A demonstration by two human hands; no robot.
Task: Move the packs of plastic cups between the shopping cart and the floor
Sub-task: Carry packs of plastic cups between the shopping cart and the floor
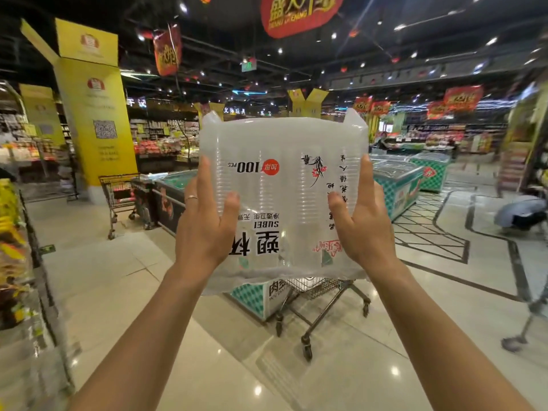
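We've got the pack of cups (281, 185) up in the air at arm's length, held between both hands, its print upside down to us and the stacked clear cups showing through the wrap. Our left hand (204, 229) grips the left side, thumb pressed on the near face and a finger running up the edge, a ring (191, 198) on one finger. Our right hand (366, 229) takes the right side the same way, thumb on the near face. The two hands are apart, the pack's width between them. Just under the hands, below the pack's lower edge, the shopping cart (320, 295) stands on the shiny floor (118, 277); the pack hides most of its basket, so we cannot tell what lies in it. Beyond the right hand sits a green freezer chest (397, 185). Beyond the left hand stands a second cart (118, 188), a yellow pillar (95, 114) behind it. High above the hands hangs a red banner (296, 13)
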